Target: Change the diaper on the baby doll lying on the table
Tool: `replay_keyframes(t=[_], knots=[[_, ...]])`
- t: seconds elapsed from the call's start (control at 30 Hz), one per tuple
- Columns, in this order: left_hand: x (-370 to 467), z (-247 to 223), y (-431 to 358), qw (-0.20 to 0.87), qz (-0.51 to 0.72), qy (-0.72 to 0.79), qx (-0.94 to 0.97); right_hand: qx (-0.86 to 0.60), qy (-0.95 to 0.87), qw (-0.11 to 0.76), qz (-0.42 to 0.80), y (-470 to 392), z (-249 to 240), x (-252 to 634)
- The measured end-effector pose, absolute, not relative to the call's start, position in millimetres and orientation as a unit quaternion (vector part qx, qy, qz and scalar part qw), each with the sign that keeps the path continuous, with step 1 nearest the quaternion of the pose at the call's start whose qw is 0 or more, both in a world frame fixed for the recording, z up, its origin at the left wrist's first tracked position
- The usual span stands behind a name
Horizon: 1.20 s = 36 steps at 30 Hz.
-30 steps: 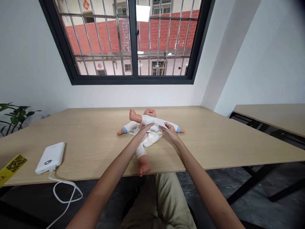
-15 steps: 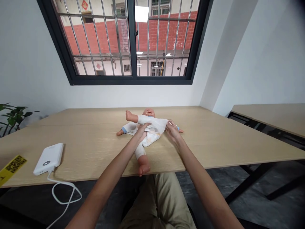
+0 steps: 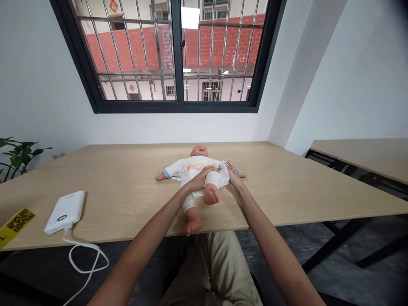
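The doll [image 3: 195,165] blocks the way ahead of the left hand [image 3: 200,179] and right hand [image 3: 234,172]. Past its arm [image 3: 243,174], the worktop [image 3: 293,187] is open to their right. Far left sits a white box [image 3: 66,211].

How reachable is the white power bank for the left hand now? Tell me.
Probably yes: the white power bank lies on the table to the left, with nothing visible between it and the left forearm. The left hand is on the doll, so it would likely have to come away first.
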<state>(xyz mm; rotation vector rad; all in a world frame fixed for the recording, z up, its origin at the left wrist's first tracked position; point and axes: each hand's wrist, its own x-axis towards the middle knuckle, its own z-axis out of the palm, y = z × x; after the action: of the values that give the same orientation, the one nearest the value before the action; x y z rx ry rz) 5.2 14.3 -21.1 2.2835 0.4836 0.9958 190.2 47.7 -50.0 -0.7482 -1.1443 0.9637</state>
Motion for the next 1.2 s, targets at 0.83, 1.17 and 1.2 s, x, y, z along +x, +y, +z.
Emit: replay_keyframes(t=[0.83, 1.17, 1.2], knots=[[15, -27, 6, 0.08, 0.151, 0.192, 0.967, -0.339, -0.672, 0.556, 0.353, 61, -52, 186], [12, -15, 4, 0.195, 0.323, 0.229, 0.898, -0.347, -0.614, 0.57, 0.421, 64, -52, 184], [13, -16, 2, 0.174, 0.33, 0.241, 0.896, -0.343, -0.608, 0.572, 0.431, 64, -53, 184]])
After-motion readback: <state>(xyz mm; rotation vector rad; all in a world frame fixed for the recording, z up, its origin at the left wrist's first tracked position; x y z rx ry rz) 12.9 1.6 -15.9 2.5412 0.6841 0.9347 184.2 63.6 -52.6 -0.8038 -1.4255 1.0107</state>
